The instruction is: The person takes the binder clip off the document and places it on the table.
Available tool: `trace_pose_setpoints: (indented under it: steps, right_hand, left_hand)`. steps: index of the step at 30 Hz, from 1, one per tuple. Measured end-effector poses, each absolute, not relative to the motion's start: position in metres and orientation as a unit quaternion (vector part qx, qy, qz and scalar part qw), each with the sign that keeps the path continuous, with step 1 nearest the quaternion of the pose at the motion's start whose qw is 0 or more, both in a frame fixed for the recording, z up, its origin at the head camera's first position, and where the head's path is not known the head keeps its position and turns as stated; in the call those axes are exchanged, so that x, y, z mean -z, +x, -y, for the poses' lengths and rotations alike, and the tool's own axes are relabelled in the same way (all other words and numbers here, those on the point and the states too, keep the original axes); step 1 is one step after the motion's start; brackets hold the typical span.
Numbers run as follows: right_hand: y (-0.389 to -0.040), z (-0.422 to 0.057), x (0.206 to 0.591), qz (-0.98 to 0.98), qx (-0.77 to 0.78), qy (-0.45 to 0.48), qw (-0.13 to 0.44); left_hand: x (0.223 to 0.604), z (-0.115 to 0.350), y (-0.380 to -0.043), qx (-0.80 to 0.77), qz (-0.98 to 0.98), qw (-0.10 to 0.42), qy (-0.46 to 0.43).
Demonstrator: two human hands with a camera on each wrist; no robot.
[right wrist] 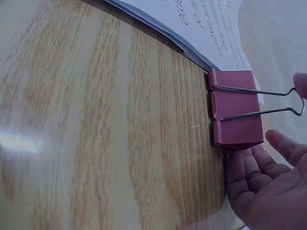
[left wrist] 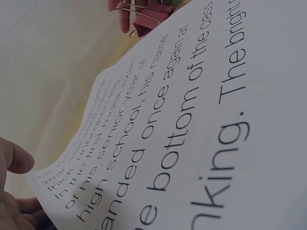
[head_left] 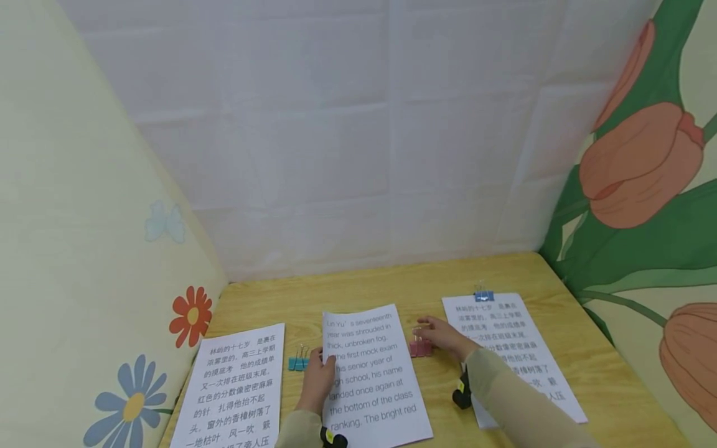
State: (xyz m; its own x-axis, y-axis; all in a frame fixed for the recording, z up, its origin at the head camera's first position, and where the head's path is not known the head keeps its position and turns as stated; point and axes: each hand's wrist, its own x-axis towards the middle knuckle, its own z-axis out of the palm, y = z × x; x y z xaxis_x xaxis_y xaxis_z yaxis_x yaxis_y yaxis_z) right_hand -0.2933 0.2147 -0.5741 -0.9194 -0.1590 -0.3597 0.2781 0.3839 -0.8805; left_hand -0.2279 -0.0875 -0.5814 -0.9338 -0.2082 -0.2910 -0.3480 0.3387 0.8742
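Observation:
The middle sheets of paper (head_left: 366, 373), printed in English, lie with their left edge between the thumb and fingers of my left hand (head_left: 319, 379). In the left wrist view the thumb (left wrist: 20, 159) is at the paper's edge and the other fingers go partly beneath it. My right hand (head_left: 445, 337) holds a red binder clip (right wrist: 237, 108) just right of these sheets. Its thumb touches the end of a wire handle (right wrist: 273, 92), while the other fingers curl beneath the clip. A teal binder clip (head_left: 298, 363) rests on the table beside my left hand.
Chinese-printed sheets (head_left: 235, 386) lie at the left of the wood-grain table (head_left: 336, 289). More sheets (head_left: 504, 348) at the right bear a blue binder clip (head_left: 484, 296) on their top edge. A white cloth backdrop (head_left: 336, 155) and flowered side panels surround the table.

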Motion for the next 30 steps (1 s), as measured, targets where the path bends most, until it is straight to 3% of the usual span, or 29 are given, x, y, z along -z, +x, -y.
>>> trace_pose_setpoints:
  steps: [30]
  right_hand:
    - [-0.2895, -0.211, 0.5686, -0.79, 0.583, 0.025, 0.19]
  left_hand:
    - [0.5814, 0.0882, -0.2214, -0.538, -0.823, 0.049, -0.176]
